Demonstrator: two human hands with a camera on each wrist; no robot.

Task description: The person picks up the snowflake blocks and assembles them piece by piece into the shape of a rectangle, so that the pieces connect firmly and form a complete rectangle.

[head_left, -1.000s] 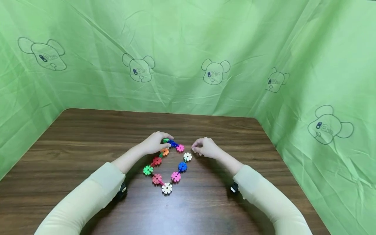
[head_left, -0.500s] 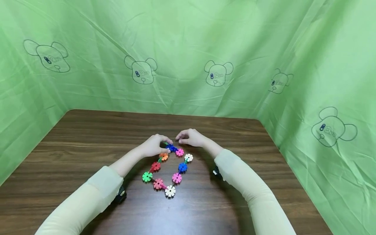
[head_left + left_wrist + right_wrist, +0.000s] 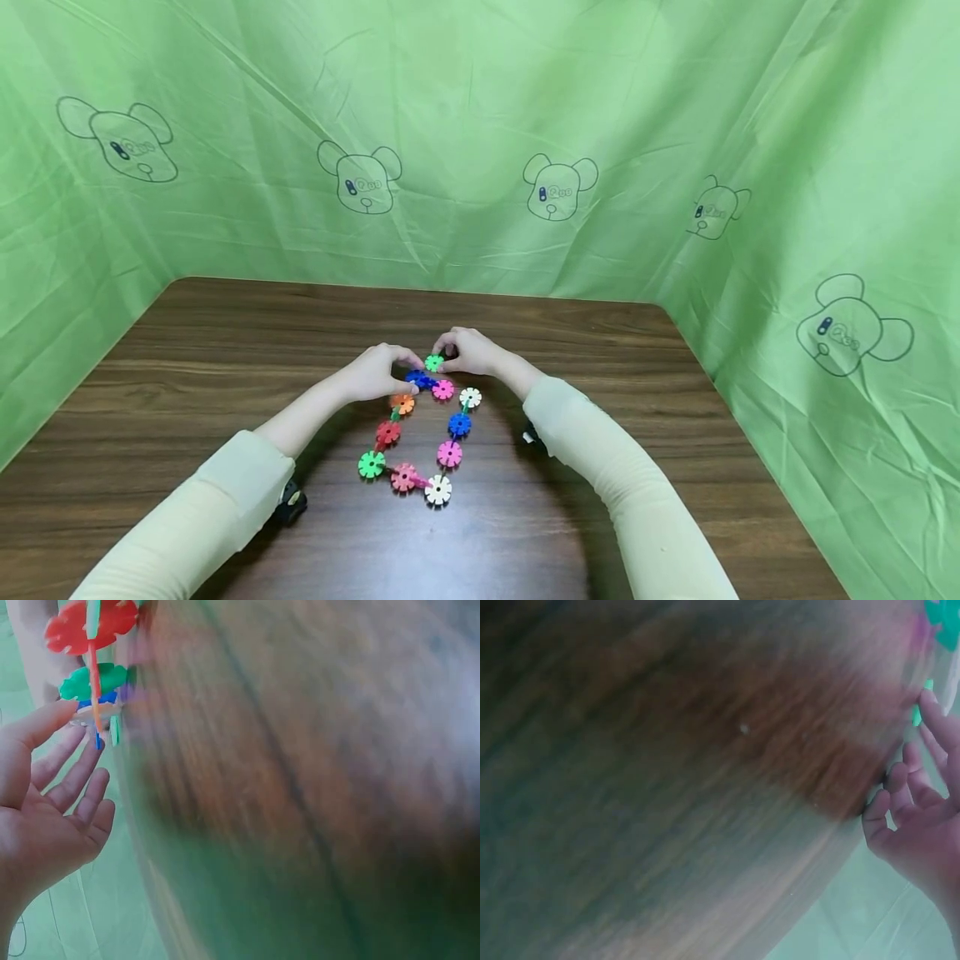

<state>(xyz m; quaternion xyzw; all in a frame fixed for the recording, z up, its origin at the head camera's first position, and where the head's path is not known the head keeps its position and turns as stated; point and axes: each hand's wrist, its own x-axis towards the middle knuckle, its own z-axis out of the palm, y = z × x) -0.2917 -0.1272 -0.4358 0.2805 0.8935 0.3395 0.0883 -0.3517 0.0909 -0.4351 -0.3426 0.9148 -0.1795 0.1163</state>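
On the table lies a chain of slotted plastic snowflake discs, bent into a loop with a gap at the upper right, between a pink disc (image 3: 443,389) and a white disc (image 3: 470,397). My left hand (image 3: 375,373) pinches the blue disc (image 3: 417,380) at the far end of the loop between thumb and fingers. Just beyond it, my right hand (image 3: 471,351) pinches a green disc (image 3: 434,363). Whether the green disc touches the blue one is hard to tell. A red disc (image 3: 91,626) shows near the left hand in the left wrist view.
The brown wooden table (image 3: 570,500) carries the loop near its middle. A green cloth (image 3: 450,242) printed with mouse-like heads hangs around the back and sides. Nearer along the loop are another white disc (image 3: 438,490) and another green disc (image 3: 371,465).
My right hand has come left from beside the loop's gap and now grips the green disc. My left hand has shifted slightly left, and the loop's far end has moved with it.
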